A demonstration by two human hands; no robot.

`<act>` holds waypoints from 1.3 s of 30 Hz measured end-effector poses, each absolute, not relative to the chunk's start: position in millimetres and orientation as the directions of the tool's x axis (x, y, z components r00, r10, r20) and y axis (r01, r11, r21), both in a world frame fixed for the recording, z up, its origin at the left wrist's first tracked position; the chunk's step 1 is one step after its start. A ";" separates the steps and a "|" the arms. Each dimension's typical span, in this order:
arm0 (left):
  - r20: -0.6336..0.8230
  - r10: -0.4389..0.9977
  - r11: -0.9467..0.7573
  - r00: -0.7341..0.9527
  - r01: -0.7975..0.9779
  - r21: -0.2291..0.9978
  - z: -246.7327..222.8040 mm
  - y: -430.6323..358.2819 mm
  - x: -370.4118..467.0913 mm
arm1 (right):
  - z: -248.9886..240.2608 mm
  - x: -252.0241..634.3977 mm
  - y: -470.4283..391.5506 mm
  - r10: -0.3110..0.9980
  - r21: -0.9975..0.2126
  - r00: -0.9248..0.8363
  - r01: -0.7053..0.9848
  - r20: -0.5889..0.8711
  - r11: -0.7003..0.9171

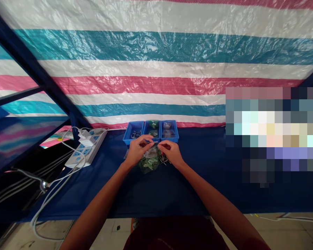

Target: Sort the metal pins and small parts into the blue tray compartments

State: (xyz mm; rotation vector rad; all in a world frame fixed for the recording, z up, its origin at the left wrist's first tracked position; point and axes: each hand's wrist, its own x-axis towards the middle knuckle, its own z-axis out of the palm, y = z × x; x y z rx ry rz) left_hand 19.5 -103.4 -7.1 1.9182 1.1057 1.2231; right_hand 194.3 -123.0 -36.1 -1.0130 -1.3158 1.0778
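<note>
My left hand and my right hand face each other in front of the blue bins. A small thin metal piece lies between their fingertips; the left thumb and fingers pinch one end, and the right fingertips are pressed together at its other side. Below the hands, a clear bag of green pieces rests on the dark blue table. Beside it, partly under my right hand, is a pile of thin metal pins.
Three blue bins stand together: the left bin holds metal pins, the middle and right ones hold bags. A white power strip with cables lies at the left. Striped sheeting hangs behind. The right side is pixelated.
</note>
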 end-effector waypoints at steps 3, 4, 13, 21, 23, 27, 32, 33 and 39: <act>0.418 0.879 -0.474 0.230 0.333 0.815 -6.2 -104.3 19.8 | -35.2 194.6 -123.8 0.974 -0.974 -0.032 -0.020 0.225 0.224; 0.418 0.879 -0.475 0.231 0.334 0.814 -6.1 -104.6 19.8 | -34.7 194.7 -124.2 0.974 -0.975 -0.032 -0.016 0.224 0.223; 0.434 0.870 -0.492 0.234 0.356 0.795 -8.1 -105.2 18.4 | -29.6 192.9 -127.7 0.980 -0.979 -0.009 -0.042 0.199 0.199; 0.441 0.868 -0.495 0.227 0.342 0.799 -10.6 -103.7 17.9 | -31.8 193.9 -126.3 0.974 -0.973 -0.003 -0.046 0.226 0.225; 0.435 0.871 -0.490 0.228 0.341 0.802 -10.8 -103.4 17.9 | -32.6 194.4 -125.7 0.973 -0.973 0.004 -0.028 0.231 0.231; 0.417 0.876 -0.479 0.243 0.331 0.813 -11.3 -102.9 17.7 | -32.7 194.6 -125.3 0.971 -0.971 0.009 -0.004 0.238 0.238; 0.394 0.879 -0.469 0.268 0.339 0.815 -10.2 -104.1 18.2 | -32.0 194.4 -125.7 0.969 -0.969 0.003 0.006 0.245 0.245; 0.389 0.881 -0.465 0.271 0.338 0.818 -9.6 -104.7 18.5 | -32.0 194.4 -125.8 0.968 -0.968 -0.001 0.005 0.249 0.249; 0.337 0.910 -0.391 0.241 0.227 0.892 -6.7 -106.9 20.8 | -32.0 194.3 -125.2 0.968 -0.968 -0.012 -0.015 0.251 0.251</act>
